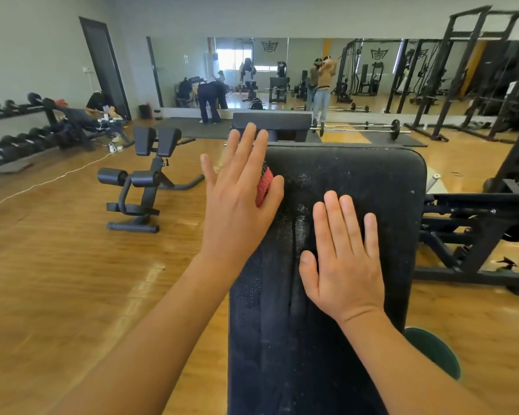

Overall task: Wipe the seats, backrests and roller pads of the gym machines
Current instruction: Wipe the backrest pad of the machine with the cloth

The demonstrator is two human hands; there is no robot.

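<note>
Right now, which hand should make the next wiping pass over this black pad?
Left, probably. The left hand covers the red cloth at the left edge of the black pad, ready to sweep across; the right hand lies flat on it, without cloth.

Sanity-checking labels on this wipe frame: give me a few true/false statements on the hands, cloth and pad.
1. The right hand lies flat on the black bench pad. True.
2. The cloth under the left hand is blue. False: it is red.
3. The left hand is at the pad's left edge, fingers straight. True.
4. The pad is spotless. False: whitish streaks and specks show on it.
5. The dumbbell rack stands to the right of the pad. False: it is along the wall on the left.
</note>
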